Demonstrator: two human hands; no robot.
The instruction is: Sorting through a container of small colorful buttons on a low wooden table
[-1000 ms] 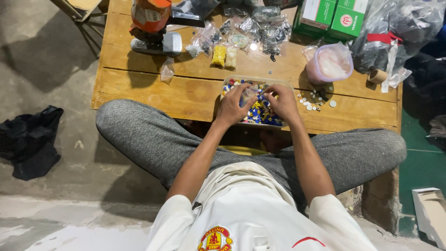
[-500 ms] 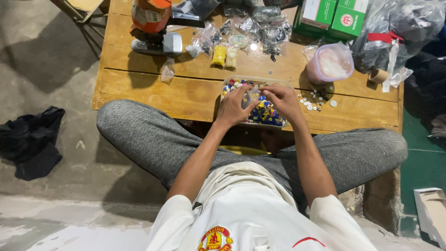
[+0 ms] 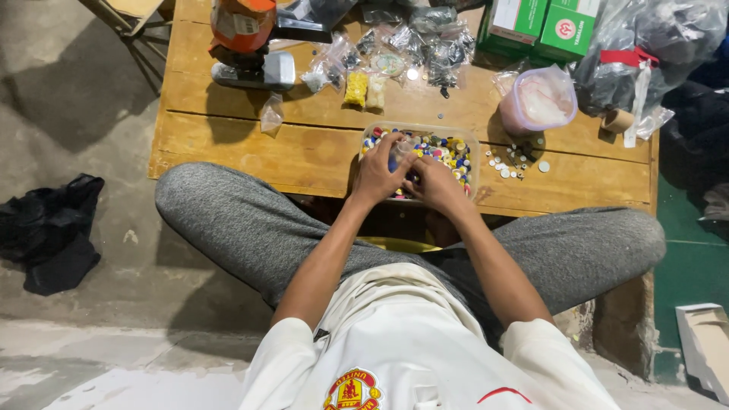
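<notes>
1. Low yellow wooden table [image 3: 228, 144] stands on grey concrete floor.
2. Clear plastic tray of coloured buttons [image 3: 449, 149] sits at its near edge.
3. Left hand [image 3: 377, 171] and right hand [image 3: 434, 184] meet there, fingers curled round a small blue piece; sorting seems underway, needing a fine pinch.

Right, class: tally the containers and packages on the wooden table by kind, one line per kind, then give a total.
Clear tray of coloured caps, under the left hand and right hand: 1
Green boxes: 2
Clear tub of white material: 1
Large clear bag of dark items: 1
Total: 5
The small bags by the orange tool overlap too much to count.
</notes>
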